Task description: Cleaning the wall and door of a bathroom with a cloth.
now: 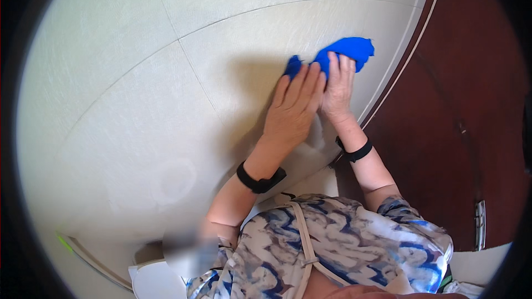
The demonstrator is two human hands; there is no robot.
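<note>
A bright blue cloth (pixel 347 47) lies bunched against a pale tiled surface (pixel 232 29), which looks like a wall. My right hand (pixel 338 91) presses the cloth with its fingers stretched out over it. Just to the left, my left hand (pixel 293 108) has its fingertips on the lower left part of the same cloth. The two hands nearly touch, and part of the cloth is hidden beneath them. Black bands circle both wrists.
A dark red door-like panel (pixel 436 91) stands on the right beyond a pale trim strip, with a metal hinge (pixel 480 225) low on its edge. At the lower left is a white rounded object (pixel 159 281). Thin joint lines cross the tiles.
</note>
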